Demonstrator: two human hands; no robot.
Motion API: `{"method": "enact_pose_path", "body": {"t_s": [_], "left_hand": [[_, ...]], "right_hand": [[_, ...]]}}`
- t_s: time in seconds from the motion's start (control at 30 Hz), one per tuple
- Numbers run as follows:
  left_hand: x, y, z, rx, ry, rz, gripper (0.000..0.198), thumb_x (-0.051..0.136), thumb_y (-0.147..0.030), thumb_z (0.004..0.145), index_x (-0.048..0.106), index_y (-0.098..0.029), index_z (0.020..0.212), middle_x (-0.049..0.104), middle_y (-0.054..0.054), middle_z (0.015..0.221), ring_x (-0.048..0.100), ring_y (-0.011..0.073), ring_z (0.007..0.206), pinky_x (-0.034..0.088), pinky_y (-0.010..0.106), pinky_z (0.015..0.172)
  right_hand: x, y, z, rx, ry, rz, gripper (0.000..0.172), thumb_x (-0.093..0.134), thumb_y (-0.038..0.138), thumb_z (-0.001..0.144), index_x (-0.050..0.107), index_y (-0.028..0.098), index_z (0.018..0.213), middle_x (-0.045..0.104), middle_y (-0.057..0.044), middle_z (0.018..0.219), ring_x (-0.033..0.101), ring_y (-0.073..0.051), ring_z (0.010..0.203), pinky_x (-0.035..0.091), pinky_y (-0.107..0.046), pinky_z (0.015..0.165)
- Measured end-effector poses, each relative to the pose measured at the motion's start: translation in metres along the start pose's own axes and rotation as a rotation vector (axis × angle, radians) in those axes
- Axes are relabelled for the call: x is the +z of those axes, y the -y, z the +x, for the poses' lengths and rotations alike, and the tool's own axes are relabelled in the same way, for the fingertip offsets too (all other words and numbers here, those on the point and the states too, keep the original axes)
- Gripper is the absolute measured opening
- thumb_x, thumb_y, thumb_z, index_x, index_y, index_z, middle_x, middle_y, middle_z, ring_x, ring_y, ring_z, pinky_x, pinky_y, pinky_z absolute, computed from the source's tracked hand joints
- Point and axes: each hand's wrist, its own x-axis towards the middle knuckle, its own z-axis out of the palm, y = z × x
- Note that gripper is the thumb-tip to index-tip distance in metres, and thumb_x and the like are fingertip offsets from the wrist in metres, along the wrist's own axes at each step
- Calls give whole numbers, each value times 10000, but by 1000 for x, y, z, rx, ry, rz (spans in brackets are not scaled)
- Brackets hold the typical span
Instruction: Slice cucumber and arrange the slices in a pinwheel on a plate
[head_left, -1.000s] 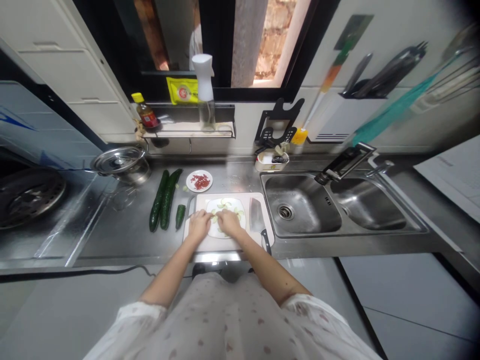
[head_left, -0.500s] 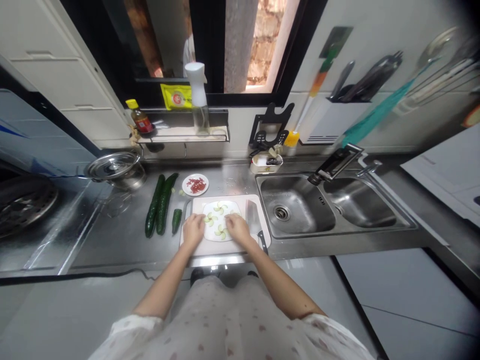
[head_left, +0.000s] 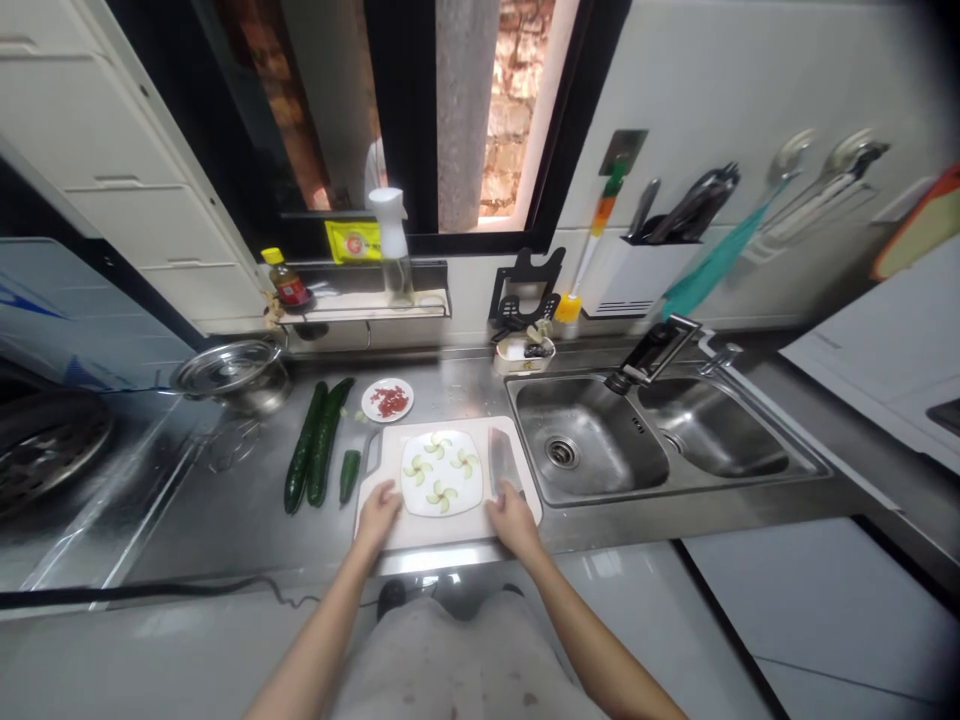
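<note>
A white plate [head_left: 414, 497] with cucumber slices [head_left: 441, 469] set out in small fan shapes lies on a pale cutting board [head_left: 390, 449]. My left hand [head_left: 377, 512] rests on the board's near left part, fingers loosely out, beside the plate. My right hand [head_left: 511, 520] lies at the board's near right corner, close to the handle of a cleaver [head_left: 499, 459] that lies on the board's right side. I cannot tell whether it grips the handle.
Two whole cucumbers [head_left: 313, 443] and a short cucumber end [head_left: 349, 475] lie left of the board. A small dish of chopped red chilli [head_left: 388, 399] stands behind it. A double sink [head_left: 615, 440] is to the right, a lidded steel pot [head_left: 231, 372] to the left.
Both hands have drawn back from the middle of the plate to the board's near edge, one on each side. The cucumber fans now show uncovered. The view has tilted up.
</note>
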Motion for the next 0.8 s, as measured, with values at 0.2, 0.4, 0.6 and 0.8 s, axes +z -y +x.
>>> {"method": "enact_pose_path", "body": {"t_s": [0.2,0.4,0.6,0.8], "left_hand": [[6,-10,-9,-81,67,-52,347,599,-193,762,618,-106,1097,638,8,667,590,116,569,471,210,549],[9,-15,-9,-187,118,-131,348,657,-127,723,607,-114,1067,632,0,658,610,106,571,499,203,560],[10,-16,-8,-206,171,-161,393,670,-108,706,559,-111,1083,614,-12,635,615,114,538,507,218,544],[9,-21,-11,-181,193,-100,398,634,-67,716,528,-117,1096,584,-39,616,613,110,547,511,218,574]], "right_hand": [[21,-5,5,76,92,241,403,545,242,803,567,132,1189,618,-4,721,588,-134,637,423,-211,578],[42,-3,14,219,171,629,354,545,285,787,506,181,1123,561,51,644,556,-87,478,396,-157,414],[44,3,20,263,158,733,273,529,219,742,471,191,1008,530,79,565,539,-87,416,393,-149,366],[49,3,25,264,146,699,159,514,201,733,454,195,881,518,88,487,530,-91,388,373,-141,349]]}}
